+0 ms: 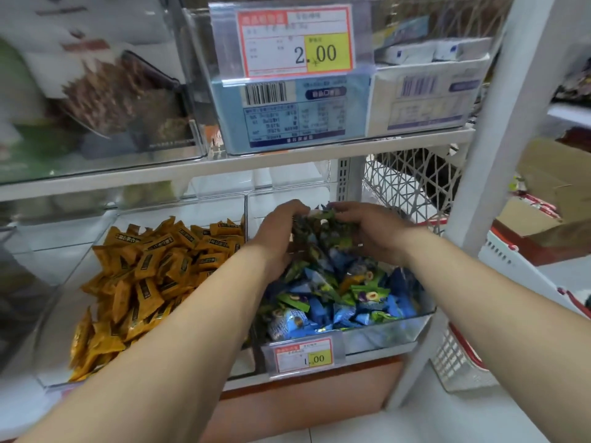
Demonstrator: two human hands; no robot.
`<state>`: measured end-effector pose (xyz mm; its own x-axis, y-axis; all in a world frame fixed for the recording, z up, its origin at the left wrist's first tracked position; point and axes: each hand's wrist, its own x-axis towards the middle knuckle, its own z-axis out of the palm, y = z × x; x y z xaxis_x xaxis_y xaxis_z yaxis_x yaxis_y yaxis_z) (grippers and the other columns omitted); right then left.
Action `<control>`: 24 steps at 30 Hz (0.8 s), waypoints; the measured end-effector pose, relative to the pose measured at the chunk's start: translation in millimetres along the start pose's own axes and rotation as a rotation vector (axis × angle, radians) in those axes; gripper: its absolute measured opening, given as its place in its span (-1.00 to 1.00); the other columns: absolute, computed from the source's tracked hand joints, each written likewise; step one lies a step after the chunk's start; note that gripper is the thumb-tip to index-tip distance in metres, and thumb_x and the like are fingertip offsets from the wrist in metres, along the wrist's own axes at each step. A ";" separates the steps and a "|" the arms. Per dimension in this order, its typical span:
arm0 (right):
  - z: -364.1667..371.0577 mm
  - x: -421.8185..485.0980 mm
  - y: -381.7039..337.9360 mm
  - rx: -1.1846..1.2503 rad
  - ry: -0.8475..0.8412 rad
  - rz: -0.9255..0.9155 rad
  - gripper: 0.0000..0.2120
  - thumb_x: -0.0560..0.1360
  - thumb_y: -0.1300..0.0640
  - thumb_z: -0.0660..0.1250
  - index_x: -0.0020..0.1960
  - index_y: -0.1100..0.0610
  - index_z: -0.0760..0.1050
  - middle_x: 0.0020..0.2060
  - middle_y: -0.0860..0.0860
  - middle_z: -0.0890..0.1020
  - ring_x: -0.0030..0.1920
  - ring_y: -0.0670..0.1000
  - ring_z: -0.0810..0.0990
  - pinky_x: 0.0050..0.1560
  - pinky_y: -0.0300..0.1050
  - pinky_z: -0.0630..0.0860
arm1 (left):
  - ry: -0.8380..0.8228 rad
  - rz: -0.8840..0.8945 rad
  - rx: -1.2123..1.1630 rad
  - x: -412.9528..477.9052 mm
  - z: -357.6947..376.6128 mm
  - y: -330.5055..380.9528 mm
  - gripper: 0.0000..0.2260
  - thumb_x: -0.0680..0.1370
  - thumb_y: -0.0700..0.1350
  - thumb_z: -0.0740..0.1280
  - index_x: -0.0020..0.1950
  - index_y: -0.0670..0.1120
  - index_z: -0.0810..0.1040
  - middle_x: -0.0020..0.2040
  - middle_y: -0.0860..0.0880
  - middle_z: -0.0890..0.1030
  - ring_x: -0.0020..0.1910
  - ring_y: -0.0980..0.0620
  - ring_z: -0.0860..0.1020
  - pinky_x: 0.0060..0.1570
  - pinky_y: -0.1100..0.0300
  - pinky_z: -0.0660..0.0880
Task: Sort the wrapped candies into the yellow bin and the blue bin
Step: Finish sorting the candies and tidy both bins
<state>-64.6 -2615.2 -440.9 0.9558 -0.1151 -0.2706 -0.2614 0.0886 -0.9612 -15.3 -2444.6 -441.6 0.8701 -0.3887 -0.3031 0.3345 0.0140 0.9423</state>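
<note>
Currently: two hands, left hand (pixel 277 233) and right hand (pixel 371 231), both clasping one bunch of blue-green candies (pixel 323 230) above the blue bin (pixel 383 337). Left of the grasp, one yellow bin (pixel 62 330), heaped beyond counting.

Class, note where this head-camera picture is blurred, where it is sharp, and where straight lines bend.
Head view: the upper-left shelf packets are smeared by blur; the 2.00 price tag and the blue and green candies read fairly sharp; the white upright leans from wide-angle distortion; faint glare lies on the clear bin front.
</note>
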 end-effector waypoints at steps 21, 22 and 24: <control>-0.8 -59.2 -6.8 -1.209 0.005 -0.219 -0.85 0.48 -0.03 0.42 -0.02 0.01 0.58 -0.13 -0.07 0.64 -0.13 -0.04 0.59 -0.27 -0.20 0.45 | -0.016 0.301 0.947 -9.5 -3.1 -4.7 -0.74 0.45 -0.18 0.49 0.13 0.01 0.65 -0.12 0.13 0.62 -0.09 0.10 0.58 -0.05 0.19 0.50; 0.8 -62.5 -3.6 -1.285 -0.064 -0.157 -0.79 0.46 -0.05 0.43 0.01 0.04 0.60 -0.11 -0.03 0.66 -0.10 -0.01 0.61 -0.20 -0.15 0.52 | -0.049 0.292 0.994 -10.7 -2.8 -4.0 -0.74 0.47 -0.17 0.48 0.14 0.02 0.66 -0.11 0.14 0.60 -0.09 0.12 0.56 -0.06 0.21 0.47; 4.4 -65.6 3.4 -1.377 -0.108 -0.114 -0.72 0.43 -0.04 0.46 0.03 0.11 0.58 -0.09 0.04 0.67 -0.09 0.08 0.61 -0.12 -0.09 0.55 | -0.083 0.296 1.046 -12.6 -2.3 -4.2 -0.75 0.48 -0.14 0.48 0.14 0.04 0.66 -0.07 0.12 0.60 -0.06 0.09 0.56 -0.05 0.23 0.45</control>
<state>-127.5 -2603.0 -426.1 0.9698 0.0262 -0.2425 -0.0425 -0.9608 -0.2738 -26.9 -2437.6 -442.1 0.8254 -0.5601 -0.0711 -0.3917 -0.6587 0.6424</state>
